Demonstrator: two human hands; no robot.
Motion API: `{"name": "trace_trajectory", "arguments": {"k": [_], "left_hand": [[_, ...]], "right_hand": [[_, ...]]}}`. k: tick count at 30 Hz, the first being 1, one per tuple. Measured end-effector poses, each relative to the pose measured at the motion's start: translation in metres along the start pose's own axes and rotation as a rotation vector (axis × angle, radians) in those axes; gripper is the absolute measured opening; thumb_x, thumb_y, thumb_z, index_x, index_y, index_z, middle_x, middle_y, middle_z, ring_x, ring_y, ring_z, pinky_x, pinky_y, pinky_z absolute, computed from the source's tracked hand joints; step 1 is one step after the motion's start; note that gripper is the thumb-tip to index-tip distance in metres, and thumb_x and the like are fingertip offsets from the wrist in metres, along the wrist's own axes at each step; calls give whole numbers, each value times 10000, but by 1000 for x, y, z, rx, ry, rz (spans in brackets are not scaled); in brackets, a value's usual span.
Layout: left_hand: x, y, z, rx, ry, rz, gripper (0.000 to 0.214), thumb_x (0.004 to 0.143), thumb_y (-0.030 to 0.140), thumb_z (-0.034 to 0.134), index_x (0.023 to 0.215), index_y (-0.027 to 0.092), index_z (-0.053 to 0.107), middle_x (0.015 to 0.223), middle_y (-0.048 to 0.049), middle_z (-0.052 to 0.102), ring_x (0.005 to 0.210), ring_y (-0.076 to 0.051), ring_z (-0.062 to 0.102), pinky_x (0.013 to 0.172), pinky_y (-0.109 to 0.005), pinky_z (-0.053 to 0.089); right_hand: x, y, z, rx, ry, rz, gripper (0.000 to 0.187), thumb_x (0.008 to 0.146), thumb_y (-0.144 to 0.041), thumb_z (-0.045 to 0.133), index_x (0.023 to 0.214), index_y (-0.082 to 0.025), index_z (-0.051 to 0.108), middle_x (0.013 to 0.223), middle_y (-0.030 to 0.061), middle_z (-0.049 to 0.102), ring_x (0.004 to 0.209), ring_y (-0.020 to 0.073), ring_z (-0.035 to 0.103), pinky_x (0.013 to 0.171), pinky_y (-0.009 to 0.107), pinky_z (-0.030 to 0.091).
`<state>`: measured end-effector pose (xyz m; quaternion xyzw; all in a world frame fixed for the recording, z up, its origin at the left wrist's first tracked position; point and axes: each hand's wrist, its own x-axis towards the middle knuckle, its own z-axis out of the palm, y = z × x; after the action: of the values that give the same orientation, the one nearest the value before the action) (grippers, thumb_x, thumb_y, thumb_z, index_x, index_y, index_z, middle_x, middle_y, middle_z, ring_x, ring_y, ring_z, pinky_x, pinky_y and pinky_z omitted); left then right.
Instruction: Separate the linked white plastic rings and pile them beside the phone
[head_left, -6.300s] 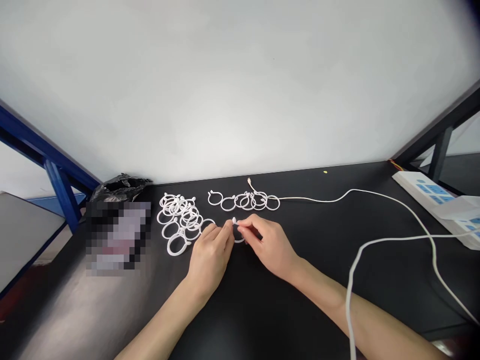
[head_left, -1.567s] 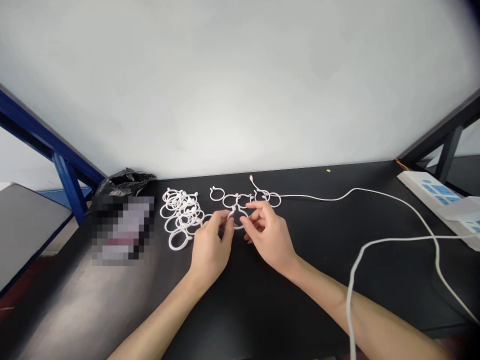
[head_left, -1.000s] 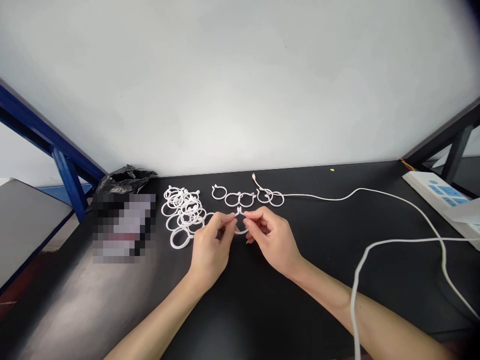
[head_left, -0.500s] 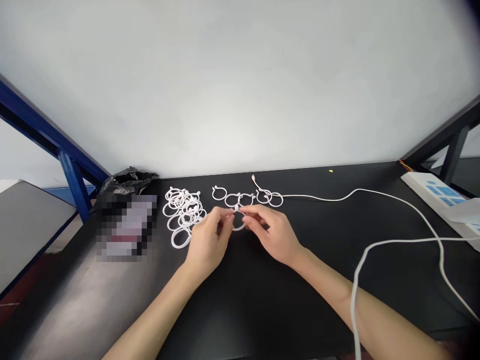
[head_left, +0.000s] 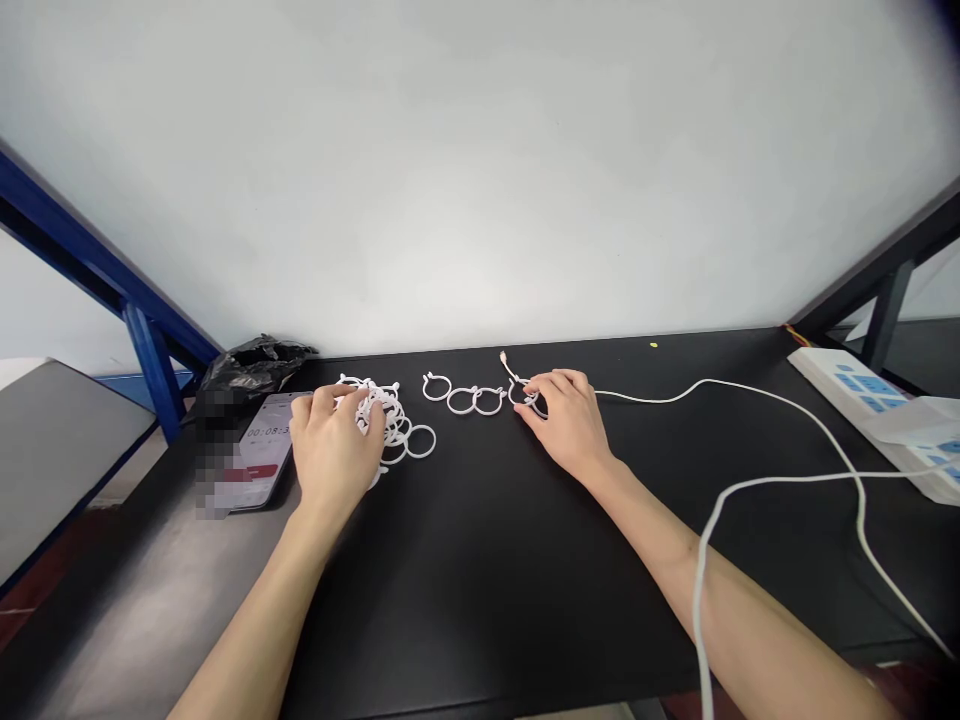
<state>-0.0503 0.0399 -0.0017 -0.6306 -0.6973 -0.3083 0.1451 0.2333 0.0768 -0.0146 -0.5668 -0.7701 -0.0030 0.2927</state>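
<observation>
A pile of white plastic rings (head_left: 390, 425) lies on the black table (head_left: 480, 560) at the left. My left hand (head_left: 334, 445) rests on top of this pile with its fingers loosely bent and apart; I see nothing gripped in it. A short row of white rings (head_left: 465, 397) lies behind the middle of the table. My right hand (head_left: 564, 415) is at the row's right end. Its thumb and fingers pinch a white ring (head_left: 525, 395) down on the table there.
A phone (head_left: 262, 445) with a timer on its screen lies left of the pile, partly blurred out. A crumpled black bag (head_left: 251, 365) sits behind it. A white cable (head_left: 750, 400) runs right toward a power strip (head_left: 877, 410). A blue frame leg (head_left: 154, 370) stands at the left.
Both hands held one ring together in the middle. They have parted: the left went left onto the pile, the right went back and right to the row's end with the ring.
</observation>
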Motion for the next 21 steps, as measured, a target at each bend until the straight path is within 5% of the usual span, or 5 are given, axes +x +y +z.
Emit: {"name": "trace_trajectory", "arguments": {"k": [4,6,11,17,21], "left_hand": [[-7,24,-6,-185,2,74,250,899,329,522,1027,196,690,1098,-119,650,1064,-306,524,947,-470,409],[-15,43,-12,-385,-136,73,242,918,335,495,1029,207,668,1006,-77,677,993,-253,574,899,-408,447],[-35,81,-16,-772,-507,-231,251,930,411,488,1081,233,578,868,0,702,687,-152,597,670,-293,464],[-37,82,-3,-1069,-491,-438,204,910,414,541,981,223,532,902,-11,696,820,-152,651,709,-271,475],[-36,82,-3,-1050,-413,-424,181,901,384,555,961,213,547,832,-3,669,750,-139,631,671,-262,472]], "right_hand": [[-5,-17,-9,88,90,-48,309,862,-311,658,1149,-204,612,1119,80,676,1115,287,522,953,458,475],[-12,-30,-13,157,107,-103,367,876,-330,645,1214,-207,572,1161,84,656,1105,272,549,960,447,489],[-24,-58,-10,395,53,-161,390,894,-271,616,1271,-233,524,1152,77,592,964,193,622,869,357,564],[-24,-62,-3,633,14,-159,353,872,-215,635,1217,-250,565,1120,51,551,834,125,618,822,313,586],[-25,-61,-2,774,-98,21,312,861,-306,659,1155,-229,590,1092,51,582,820,132,655,768,308,599]]}}
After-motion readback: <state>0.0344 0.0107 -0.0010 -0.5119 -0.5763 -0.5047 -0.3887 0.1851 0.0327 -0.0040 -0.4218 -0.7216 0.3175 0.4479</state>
